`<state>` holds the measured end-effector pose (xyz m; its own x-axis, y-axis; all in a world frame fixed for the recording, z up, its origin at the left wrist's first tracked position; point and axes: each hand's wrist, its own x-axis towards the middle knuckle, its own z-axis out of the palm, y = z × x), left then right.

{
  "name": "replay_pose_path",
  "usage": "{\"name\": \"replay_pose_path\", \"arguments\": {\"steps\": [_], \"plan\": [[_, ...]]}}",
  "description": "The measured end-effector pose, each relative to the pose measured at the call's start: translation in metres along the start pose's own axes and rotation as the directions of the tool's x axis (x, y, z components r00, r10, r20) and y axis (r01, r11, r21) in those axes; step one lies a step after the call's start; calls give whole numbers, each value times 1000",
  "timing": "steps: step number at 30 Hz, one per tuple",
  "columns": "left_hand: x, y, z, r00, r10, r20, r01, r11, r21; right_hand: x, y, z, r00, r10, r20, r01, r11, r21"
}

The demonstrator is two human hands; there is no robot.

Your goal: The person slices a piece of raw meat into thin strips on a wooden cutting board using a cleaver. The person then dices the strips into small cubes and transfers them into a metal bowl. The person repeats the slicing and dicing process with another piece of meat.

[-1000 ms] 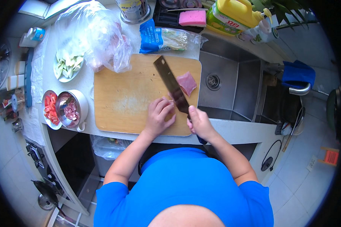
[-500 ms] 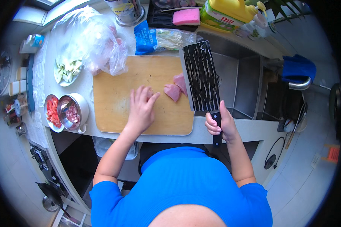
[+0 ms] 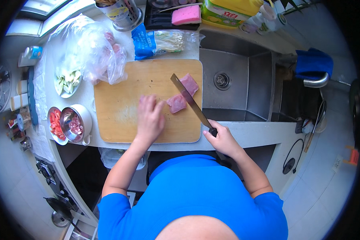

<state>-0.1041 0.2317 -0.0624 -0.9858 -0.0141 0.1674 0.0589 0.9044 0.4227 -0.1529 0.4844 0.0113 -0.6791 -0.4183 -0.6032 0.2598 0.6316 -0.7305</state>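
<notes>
My right hand (image 3: 223, 141) is closed round the dark handle of a cleaver (image 3: 196, 106). Its blade is turned nearly edge-on and slants up and left across the meat. Two pieces of raw pink meat lie at the right of the wooden cutting board (image 3: 120, 100): one meat piece (image 3: 189, 84) right of the blade, the other meat piece (image 3: 176, 104) left of it. Whether the edge touches them I cannot tell. My left hand (image 3: 150, 119) hovers over the middle of the board, left of the meat, thumb apart from slightly blurred fingers, nothing visible in it.
Left of the board stand a plate of pale green slices (image 3: 68, 82), a dish of red pieces (image 3: 57, 125) and a metal cup with chopped meat (image 3: 75, 123). Behind lie a plastic bag (image 3: 90, 48) and packaged mushrooms (image 3: 168, 41). A steel sink (image 3: 232, 96) adjoins on the right.
The cleaver has swung left and down from beside the board to over the meat, turning from flat-side view to edge-on. My left hand stays near the middle of the board.
</notes>
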Motion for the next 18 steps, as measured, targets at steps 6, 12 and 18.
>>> {"name": "replay_pose_path", "arguments": {"steps": [6,12,18], "plan": [[10,-40,9,979,-197,46,203,961,-190,-4,3,-14,997,-17,-79,26,993,118],[87,-10,10,999,22,-38,-32,955,-296,-5,-6,-29,991,134,28,-130,862,489],[66,3,13,938,333,99,-268,875,-404,-14,3,-28,999,28,23,-36,821,570]]}}
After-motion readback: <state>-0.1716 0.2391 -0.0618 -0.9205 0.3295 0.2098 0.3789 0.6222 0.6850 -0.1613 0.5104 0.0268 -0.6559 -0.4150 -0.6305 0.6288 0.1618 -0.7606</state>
